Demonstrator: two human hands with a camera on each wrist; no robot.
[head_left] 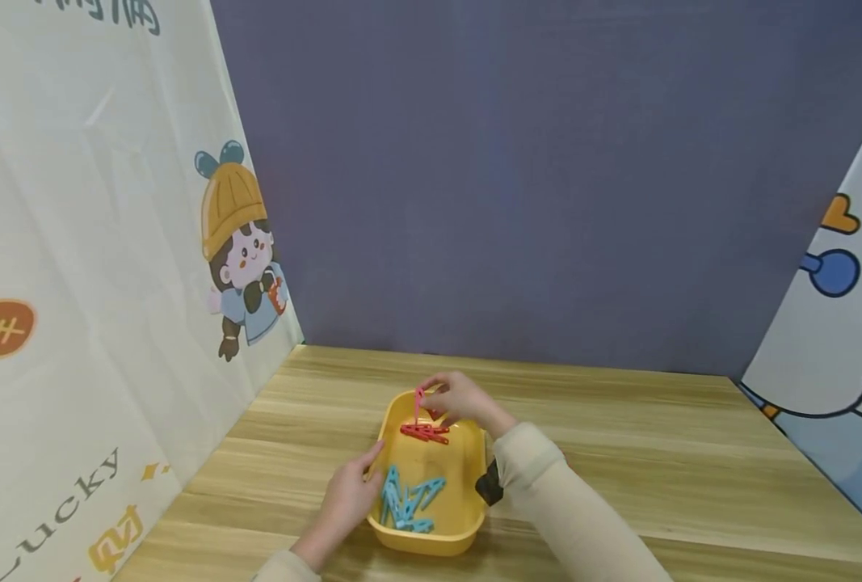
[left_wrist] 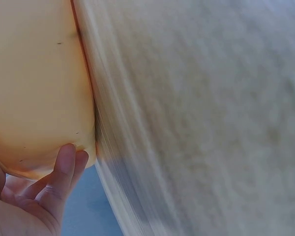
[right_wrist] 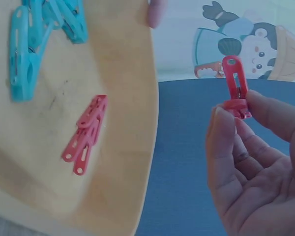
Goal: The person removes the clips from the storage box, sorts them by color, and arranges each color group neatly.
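Observation:
A yellow plastic basin point(head_left: 431, 543) lies on the table. My left hand point(head_left: 352, 491) grips its left side. In the left wrist view, the left fingers point(left_wrist: 64, 167) press against the basin's outer wall. Over the basin's far end, my right hand point(head_left: 461, 399) pinches a red clothespin point(right_wrist: 236, 86) between thumb and fingers; the pin points away from the palm. Several red clothespins point(head_left: 425, 433) lie bunched on the basin floor below that hand. Several light blue clothespins point(head_left: 405, 503) are heaped at the near left of the basin.
The wood-grain table point(head_left: 620, 461) extends to both sides of the basin. A dark panel point(head_left: 532, 186) stands behind it, with printed cloth walls point(head_left: 111, 242) at the left and right. A black object point(head_left: 490, 485) shows by the right wrist.

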